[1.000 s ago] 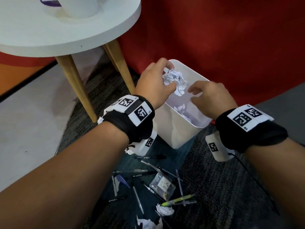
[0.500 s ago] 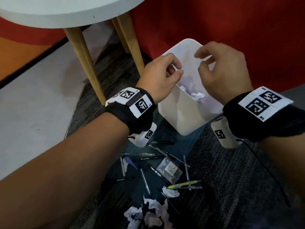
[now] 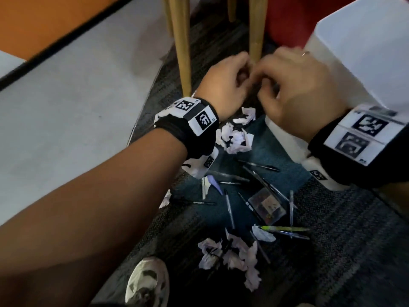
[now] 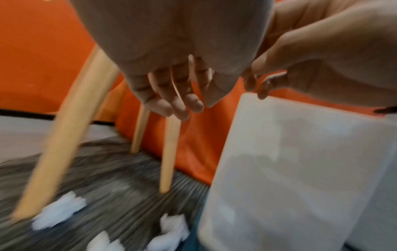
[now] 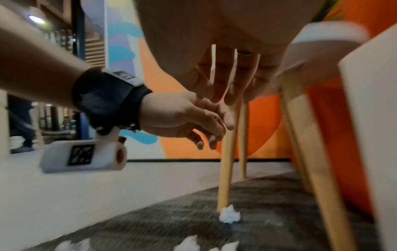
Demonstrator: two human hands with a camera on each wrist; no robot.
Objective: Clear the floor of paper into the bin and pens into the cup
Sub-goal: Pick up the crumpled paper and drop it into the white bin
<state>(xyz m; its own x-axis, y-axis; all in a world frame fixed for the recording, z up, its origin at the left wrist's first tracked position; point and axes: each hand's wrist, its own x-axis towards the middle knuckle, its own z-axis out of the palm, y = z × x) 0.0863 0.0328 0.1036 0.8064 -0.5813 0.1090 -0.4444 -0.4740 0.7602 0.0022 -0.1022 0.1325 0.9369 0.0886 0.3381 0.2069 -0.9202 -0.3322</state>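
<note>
Hands, left point(image 3: 223, 84) and right point(image 3: 298, 89), hover loosely uncurled (holding nothing) beside the white bin point(image 3: 363, 63), above crumpled paper point(image 3: 236, 138).

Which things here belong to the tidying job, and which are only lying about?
Belong to the job:
- crumpled paper on the carpet
- more paper balls nearer the shoe
- pens scattered on the carpet
- green pen
- white bin
- left hand and right hand, both empty

Just lying about:
- clear plastic box
- table legs
- shoe
</note>
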